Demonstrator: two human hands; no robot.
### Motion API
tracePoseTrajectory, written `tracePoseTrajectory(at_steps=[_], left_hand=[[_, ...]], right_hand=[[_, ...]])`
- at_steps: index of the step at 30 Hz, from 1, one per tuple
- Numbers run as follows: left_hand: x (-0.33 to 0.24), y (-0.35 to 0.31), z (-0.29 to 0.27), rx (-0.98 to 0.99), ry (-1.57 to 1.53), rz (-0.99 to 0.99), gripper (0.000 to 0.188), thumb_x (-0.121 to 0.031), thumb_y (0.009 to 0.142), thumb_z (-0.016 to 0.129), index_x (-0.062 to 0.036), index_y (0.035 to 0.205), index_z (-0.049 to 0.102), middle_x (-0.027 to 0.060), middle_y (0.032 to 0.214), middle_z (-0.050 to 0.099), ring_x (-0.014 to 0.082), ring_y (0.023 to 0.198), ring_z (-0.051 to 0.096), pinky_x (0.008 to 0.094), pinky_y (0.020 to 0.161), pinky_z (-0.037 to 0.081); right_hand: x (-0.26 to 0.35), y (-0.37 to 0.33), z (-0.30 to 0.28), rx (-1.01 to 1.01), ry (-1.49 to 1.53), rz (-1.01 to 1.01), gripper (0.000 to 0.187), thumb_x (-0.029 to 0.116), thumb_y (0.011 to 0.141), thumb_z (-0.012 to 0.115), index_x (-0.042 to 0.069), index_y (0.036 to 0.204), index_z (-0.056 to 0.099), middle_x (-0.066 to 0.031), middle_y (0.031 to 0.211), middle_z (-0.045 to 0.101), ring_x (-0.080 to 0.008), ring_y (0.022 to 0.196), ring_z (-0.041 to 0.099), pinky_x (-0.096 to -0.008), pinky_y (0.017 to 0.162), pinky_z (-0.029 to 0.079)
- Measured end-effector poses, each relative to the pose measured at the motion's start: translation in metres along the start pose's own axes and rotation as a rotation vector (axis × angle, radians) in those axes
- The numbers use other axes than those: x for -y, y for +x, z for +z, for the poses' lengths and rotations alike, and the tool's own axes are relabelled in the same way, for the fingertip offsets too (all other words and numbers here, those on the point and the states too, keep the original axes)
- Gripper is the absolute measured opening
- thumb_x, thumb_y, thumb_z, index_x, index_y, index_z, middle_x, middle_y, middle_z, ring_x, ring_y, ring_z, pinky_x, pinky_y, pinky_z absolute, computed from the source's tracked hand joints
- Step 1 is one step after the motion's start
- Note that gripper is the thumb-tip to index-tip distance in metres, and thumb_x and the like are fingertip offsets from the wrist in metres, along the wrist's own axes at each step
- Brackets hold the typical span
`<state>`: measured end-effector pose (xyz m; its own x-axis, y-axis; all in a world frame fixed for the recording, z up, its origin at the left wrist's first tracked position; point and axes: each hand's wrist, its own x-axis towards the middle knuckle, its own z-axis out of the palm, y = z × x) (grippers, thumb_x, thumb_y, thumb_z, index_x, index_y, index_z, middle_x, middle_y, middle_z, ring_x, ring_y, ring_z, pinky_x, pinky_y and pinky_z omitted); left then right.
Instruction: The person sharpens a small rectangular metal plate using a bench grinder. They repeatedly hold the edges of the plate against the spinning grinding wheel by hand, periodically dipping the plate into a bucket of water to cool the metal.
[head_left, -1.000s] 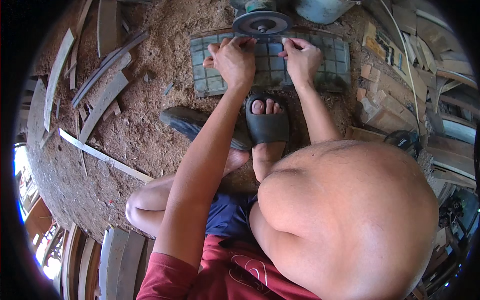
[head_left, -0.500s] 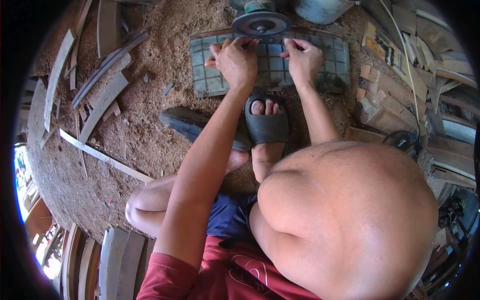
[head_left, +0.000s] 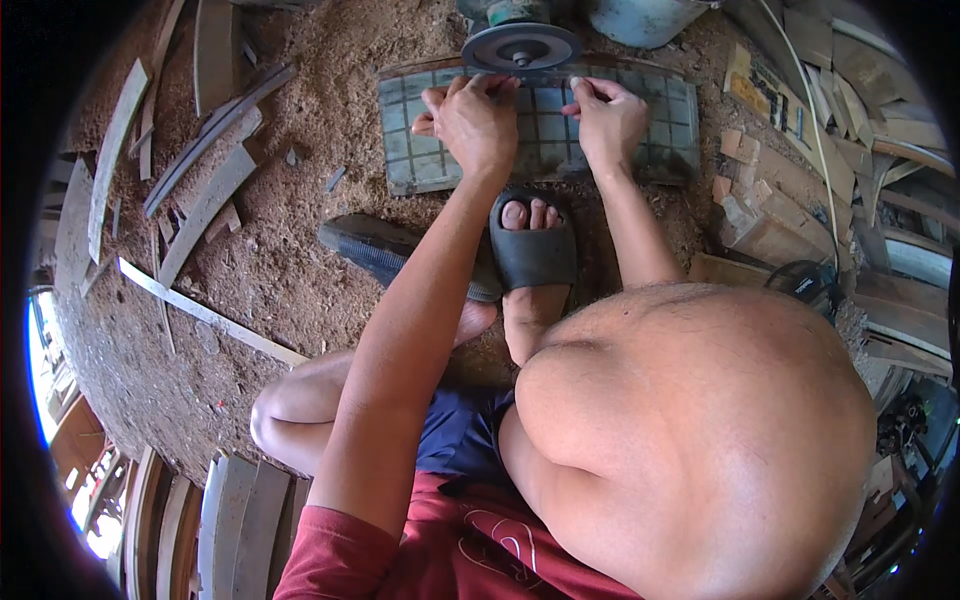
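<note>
At the top of the view a bench grinder's disc-shaped grey wheel [head_left: 490,50] faces me, mounted on a greenish body [head_left: 508,12]. Just below its rim, my left hand [head_left: 481,125] pinches one end of a thin dark strip [head_left: 547,79], its other fingers curled. The strip's far end sits between the thumb and fingertips of my right hand [head_left: 612,125]. What kind of piece the strip is cannot be made out, since fingers and wheel cover part of it. Beneath both hands lies a grid-patterned tile board [head_left: 655,135] on the dusty ground.
A light bucket [head_left: 648,22] stands right of the grinder. Curved wooden pieces [head_left: 210,205] lie on the sawdust at left, with more stacked wood [head_left: 910,270] at right. A cable [head_left: 815,120] runs down to a dark power tool [head_left: 805,285]. My sandalled foot [head_left: 533,245] is below the board.
Both hands have shifted very slightly to the right along the wheel, still pinching the strip. Nothing else has visibly moved.
</note>
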<state>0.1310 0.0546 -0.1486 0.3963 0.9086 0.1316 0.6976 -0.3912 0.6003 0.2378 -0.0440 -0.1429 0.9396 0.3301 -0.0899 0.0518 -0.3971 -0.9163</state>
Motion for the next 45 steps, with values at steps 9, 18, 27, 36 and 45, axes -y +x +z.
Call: tracePoseTrajectory(at_steps=[9, 18, 27, 36, 45], left_hand=[[-0.006, -0.002, 0.0, -0.009, 0.005, -0.009, 0.023, -0.041, 0.086, 0.08, -0.0219, 0.097, 0.085, -0.0014, 0.105, 0.076, 0.0299, 0.114, 0.053, 0.0546, 0.102, 0.03], [-0.008, -0.002, 0.001, -0.004, 0.015, -0.016, 0.023, -0.041, 0.086, 0.08, -0.0223, 0.098, 0.085, -0.0009, 0.105, 0.076, 0.0306, 0.114, 0.053, 0.0534, 0.102, 0.032], [-0.011, -0.004, 0.003, -0.026, -0.015, -0.005, 0.02, -0.037, 0.085, 0.08, -0.0196, 0.095, 0.085, -0.0002, 0.104, 0.076, 0.0302, 0.113, 0.052, 0.0534, 0.101, 0.033], [-0.012, -0.005, 0.005, -0.028, -0.022, -0.013, 0.02, -0.038, 0.086, 0.08, -0.0201, 0.094, 0.085, -0.0004, 0.104, 0.076, 0.03, 0.113, 0.051, 0.0534, 0.1, 0.032], [-0.016, -0.007, 0.007, -0.044, 0.001, -0.026, 0.022, -0.04, 0.085, 0.079, -0.0209, 0.094, 0.084, -0.0013, 0.104, 0.076, 0.0298, 0.114, 0.051, 0.0546, 0.099, 0.029]], right_hand=[[-0.005, 0.003, -0.002, 0.007, 0.001, 0.0, 0.021, 0.015, 0.094, 0.075, -0.006, 0.098, 0.077, -0.0107, 0.07, 0.076, -0.0154, 0.062, 0.074, -0.0283, 0.06, 0.055], [-0.005, 0.003, -0.002, -0.01, 0.006, -0.001, 0.021, 0.015, 0.094, 0.075, -0.006, 0.097, 0.077, -0.0096, 0.07, 0.076, -0.014, 0.062, 0.073, -0.0277, 0.058, 0.053], [-0.009, 0.006, -0.005, -0.02, -0.014, -0.004, 0.021, 0.017, 0.094, 0.075, -0.003, 0.098, 0.079, -0.0088, 0.068, 0.075, -0.0132, 0.062, 0.073, -0.0281, 0.06, 0.053], [-0.007, 0.005, -0.006, -0.02, -0.052, 0.014, 0.022, 0.019, 0.094, 0.075, -0.002, 0.1, 0.079, -0.01, 0.068, 0.076, -0.0134, 0.063, 0.073, -0.0284, 0.063, 0.054], [-0.008, 0.006, -0.007, -0.031, -0.023, 0.025, 0.022, 0.018, 0.094, 0.076, -0.003, 0.099, 0.079, -0.0097, 0.068, 0.076, -0.0122, 0.061, 0.072, -0.0277, 0.059, 0.052]])
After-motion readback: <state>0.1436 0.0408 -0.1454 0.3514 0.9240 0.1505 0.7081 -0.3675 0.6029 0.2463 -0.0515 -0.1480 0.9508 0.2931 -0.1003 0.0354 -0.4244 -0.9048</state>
